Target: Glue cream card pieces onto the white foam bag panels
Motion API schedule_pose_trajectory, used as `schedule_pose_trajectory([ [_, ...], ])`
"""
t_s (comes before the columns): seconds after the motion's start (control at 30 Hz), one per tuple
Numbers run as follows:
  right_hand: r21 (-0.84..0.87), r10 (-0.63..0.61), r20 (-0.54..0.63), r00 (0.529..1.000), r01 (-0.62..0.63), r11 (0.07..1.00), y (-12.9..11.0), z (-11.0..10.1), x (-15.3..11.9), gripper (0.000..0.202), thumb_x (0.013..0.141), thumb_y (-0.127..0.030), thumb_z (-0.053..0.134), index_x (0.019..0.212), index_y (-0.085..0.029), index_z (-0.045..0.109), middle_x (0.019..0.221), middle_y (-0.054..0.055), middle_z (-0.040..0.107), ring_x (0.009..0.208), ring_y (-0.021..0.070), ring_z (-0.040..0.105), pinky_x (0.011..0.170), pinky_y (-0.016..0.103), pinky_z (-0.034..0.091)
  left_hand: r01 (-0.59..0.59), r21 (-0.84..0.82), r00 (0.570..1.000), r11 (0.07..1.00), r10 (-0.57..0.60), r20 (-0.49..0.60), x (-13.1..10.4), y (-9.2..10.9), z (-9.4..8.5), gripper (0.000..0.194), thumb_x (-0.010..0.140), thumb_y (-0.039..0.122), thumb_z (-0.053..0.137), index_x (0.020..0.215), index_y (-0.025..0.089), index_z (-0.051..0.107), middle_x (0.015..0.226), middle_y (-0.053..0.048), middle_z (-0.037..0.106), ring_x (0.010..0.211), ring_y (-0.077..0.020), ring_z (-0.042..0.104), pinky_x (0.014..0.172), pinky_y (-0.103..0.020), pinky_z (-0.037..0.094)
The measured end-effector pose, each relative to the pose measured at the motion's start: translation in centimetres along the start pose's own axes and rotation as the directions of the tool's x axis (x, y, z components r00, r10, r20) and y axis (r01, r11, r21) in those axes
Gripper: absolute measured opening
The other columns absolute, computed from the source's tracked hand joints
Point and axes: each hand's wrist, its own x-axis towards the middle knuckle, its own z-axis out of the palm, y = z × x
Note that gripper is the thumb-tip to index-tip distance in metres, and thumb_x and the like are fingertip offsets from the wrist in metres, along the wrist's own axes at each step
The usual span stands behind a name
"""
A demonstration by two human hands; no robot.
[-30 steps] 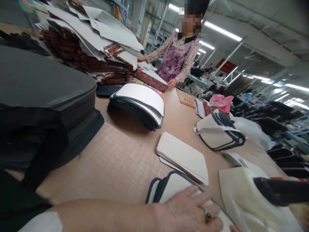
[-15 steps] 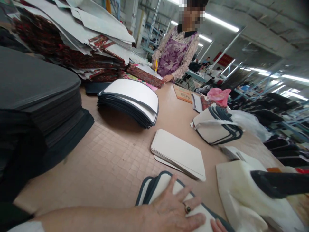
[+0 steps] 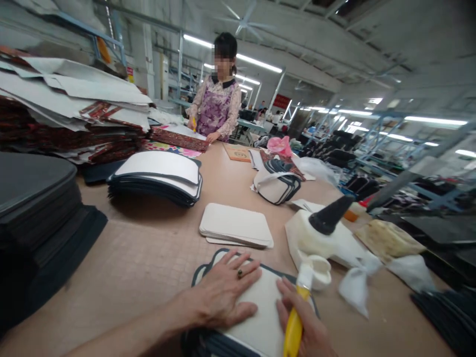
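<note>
"Right hand (image 3: 311,327) has come into fuller view, where only its fingertips showed half a second ago, and the table's things have shifted leftward in view."

"What does it hold?"

"One yellow-handled tool with a white head (image 3: 294,322), lying across the hand; exactly how the thumb closes on it, I cannot tell. Its fingers, lightly bent and close together, touch the off-white, round-cornered panel with dark blue edging (image 3: 266,300)."

"And the left hand (image 3: 221,292)?"

"Flat on that same panel, fingers a little spread, thumb apart, pinching nothing."

"So which hand is nearer?"

"Neither: both touch it. It lies under the left palm and just left of the right fingertips, topping a stack close to the wearer. Its far edge slants from upper left down to the right; hands hide too much to settle its long axis."

"Beyond it?"

"Loose off-white, round-cornered cards, piled (image 3: 236,223), just past the left fingertips."
</note>
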Motion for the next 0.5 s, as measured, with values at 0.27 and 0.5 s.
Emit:
schedule_pose_trajectory([
  [0.27,0.039,-0.059,0.052,0.997,0.057,0.998,-5.7,0.4,3.3,0.037,0.074,-0.008,0.047,0.109,-0.016,0.058,0.098,0.011,0.066,0.095,0.0225,0.061,0.080,0.031,0.051,-0.034,0.088,0.999,0.995,0.032,0.023,1.1,-0.5,1.6,0.057,0.084,0.039,0.050,0.137,0.027,0.032,0.143,-0.005,0.035,0.133,-0.0309,0.024,0.108,-0.056,0.016],
  [0.5,0.146,0.138,-0.056,0.989,-0.129,0.981,0.3,0.5,0.7,0.033,0.084,-0.026,0.046,0.113,-0.023,0.062,0.116,0.007,0.063,0.108,0.0224,0.057,0.088,0.032,0.049,-0.016,0.097,0.999,0.995,0.012,0.039,0.7,-1.2,1.7,0.063,0.084,0.042,0.050,0.140,0.027,0.025,0.146,-0.007,0.029,0.133,-0.0339,0.021,0.106,-0.060,0.015],
])
